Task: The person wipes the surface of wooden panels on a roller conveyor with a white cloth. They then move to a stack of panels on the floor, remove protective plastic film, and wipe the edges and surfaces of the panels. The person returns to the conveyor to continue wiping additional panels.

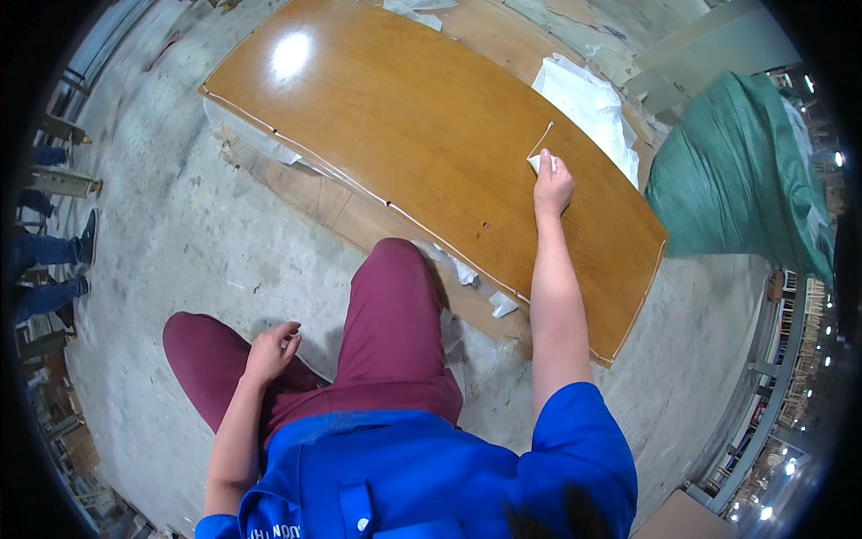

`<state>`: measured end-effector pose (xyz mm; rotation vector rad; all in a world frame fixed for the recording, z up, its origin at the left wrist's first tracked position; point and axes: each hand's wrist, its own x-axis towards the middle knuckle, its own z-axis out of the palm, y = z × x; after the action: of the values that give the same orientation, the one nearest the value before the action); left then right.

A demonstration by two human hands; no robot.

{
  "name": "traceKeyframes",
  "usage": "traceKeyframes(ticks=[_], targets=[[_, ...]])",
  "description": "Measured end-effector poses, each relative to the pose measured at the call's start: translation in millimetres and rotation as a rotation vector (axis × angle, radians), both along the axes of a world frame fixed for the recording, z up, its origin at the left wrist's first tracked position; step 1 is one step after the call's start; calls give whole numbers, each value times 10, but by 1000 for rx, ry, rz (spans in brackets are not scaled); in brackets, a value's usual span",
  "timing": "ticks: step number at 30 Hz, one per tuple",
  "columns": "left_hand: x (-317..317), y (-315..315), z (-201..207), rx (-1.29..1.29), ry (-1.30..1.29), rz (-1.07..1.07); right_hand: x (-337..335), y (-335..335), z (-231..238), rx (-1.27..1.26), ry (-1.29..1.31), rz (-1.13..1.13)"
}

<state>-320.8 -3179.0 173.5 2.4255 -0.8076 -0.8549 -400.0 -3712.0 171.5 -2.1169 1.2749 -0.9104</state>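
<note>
A glossy brown wooden panel (404, 117) lies in front of me. My right hand (554, 189) is over its right part, fingers wrapped round a small white cone-shaped bag (535, 163); the fingers hide much of it. From the bag's tip a thin white bead (540, 139) runs across the wood to a small blob. Another white bead (449, 242) follows the panel's near edge, passing a few dark spots. A small dark hole (486, 225) shows in the surface. My left hand (270, 353) rests by my left thigh, fingers loosely bent and apart, holding nothing.
Cardboard (310, 193) and white paper scraps lie under the panel. A white sheet (588, 108) sticks out at its far side. A large green sack (741, 175) stands at the right end. At the far left are other people's legs (49, 250) and metal frames.
</note>
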Motion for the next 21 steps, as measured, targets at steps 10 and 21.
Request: traceKeyframes(ticks=[10,21], targets=[[49,-191,-34,-70,20,-157,-471,847,-98,41,-2,106],[78,-341,-83,-109,2,-304,-641,1242,-6,28,22,118]])
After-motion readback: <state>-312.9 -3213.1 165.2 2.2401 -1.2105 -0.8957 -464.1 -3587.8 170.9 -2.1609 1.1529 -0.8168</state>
